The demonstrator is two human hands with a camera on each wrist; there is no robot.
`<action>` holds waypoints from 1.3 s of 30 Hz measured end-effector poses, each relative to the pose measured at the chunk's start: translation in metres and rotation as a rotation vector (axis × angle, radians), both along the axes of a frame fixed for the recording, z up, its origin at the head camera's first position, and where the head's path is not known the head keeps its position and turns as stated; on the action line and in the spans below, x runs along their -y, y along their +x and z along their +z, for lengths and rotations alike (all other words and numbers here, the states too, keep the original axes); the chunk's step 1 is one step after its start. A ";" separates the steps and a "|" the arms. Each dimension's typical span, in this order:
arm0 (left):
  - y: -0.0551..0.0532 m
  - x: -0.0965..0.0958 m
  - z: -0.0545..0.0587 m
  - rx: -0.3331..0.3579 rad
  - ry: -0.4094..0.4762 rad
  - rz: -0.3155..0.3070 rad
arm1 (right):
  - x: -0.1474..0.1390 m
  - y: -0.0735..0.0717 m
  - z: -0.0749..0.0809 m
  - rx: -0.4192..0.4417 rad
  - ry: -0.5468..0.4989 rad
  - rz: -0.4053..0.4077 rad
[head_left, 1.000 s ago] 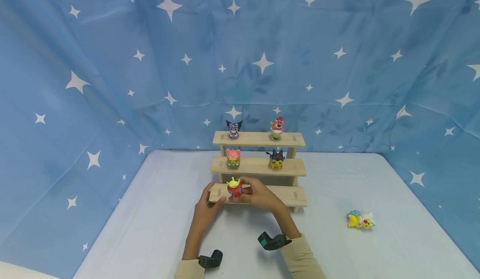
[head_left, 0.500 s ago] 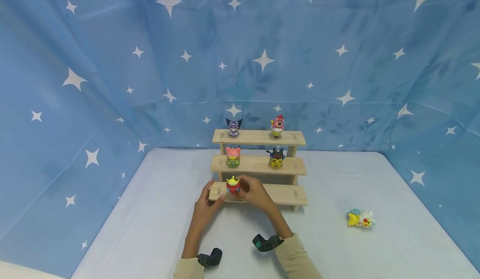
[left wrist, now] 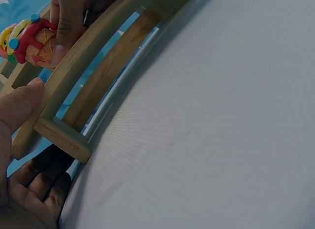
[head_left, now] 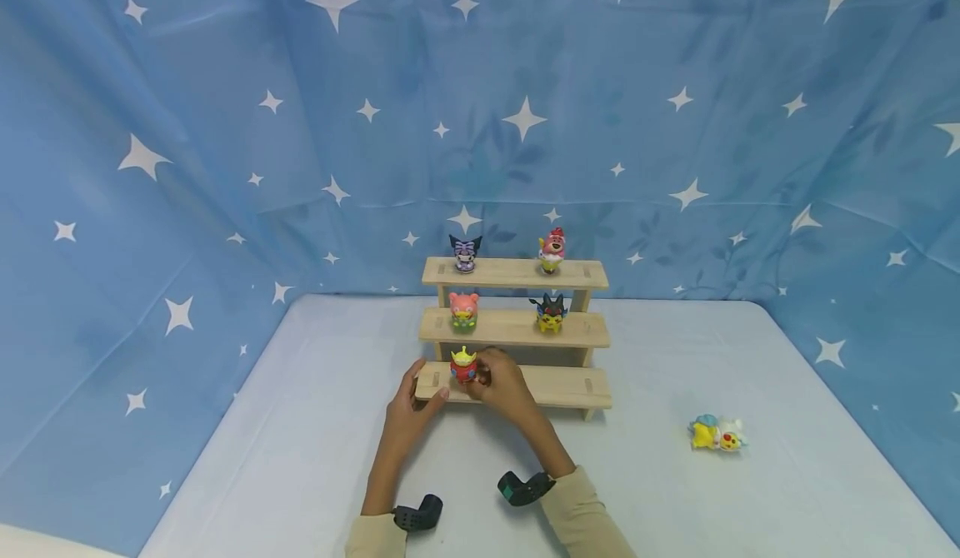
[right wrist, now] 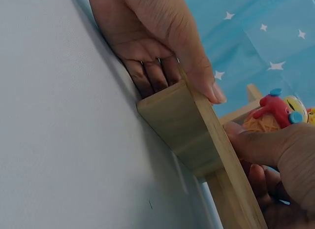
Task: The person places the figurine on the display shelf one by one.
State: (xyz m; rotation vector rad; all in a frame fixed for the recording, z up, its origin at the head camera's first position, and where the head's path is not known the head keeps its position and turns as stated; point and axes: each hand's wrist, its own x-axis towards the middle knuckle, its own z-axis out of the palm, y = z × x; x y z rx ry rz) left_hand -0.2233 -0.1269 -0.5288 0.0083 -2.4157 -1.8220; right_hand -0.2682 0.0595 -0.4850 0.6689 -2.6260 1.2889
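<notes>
In the head view, my right hand (head_left: 506,385) pinches a small toy figurine (head_left: 463,366) over the left part of the lowest step of a wooden display stand (head_left: 566,385). The figurine has a red body and a yellow crown-like top. Both wrist views show its waffle-patterned base (right wrist: 261,123) right at the board, with the right thumb (right wrist: 261,145) beside it. My left hand (head_left: 408,415) grips the left end of that same step. Its thumb (left wrist: 22,103) lies on the board's edge and its fingers (left wrist: 44,184) curl below, around the end leg.
On the middle step stand a pink figurine (head_left: 464,312) and a black-and-yellow one (head_left: 551,314). The top step bears a purple figurine (head_left: 465,254) and a pink-red one (head_left: 551,251). A yellow-and-white figurine (head_left: 716,434) lies on the white table (head_left: 660,500) at right.
My right hand has lowered the figurine toward the lowest step, and the right wrist has swung left. The left hand has kept its grip on the stand. The head view has shifted slightly.
</notes>
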 end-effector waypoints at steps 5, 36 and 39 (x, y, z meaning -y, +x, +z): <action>0.000 0.000 0.000 0.005 0.011 0.000 | 0.000 0.000 0.000 0.022 0.010 0.008; 0.001 0.000 0.000 -0.026 -0.019 -0.006 | 0.004 0.004 -0.004 -0.057 0.043 -0.058; 0.001 0.000 0.001 -0.023 -0.024 -0.006 | 0.004 0.004 -0.004 -0.063 0.034 -0.056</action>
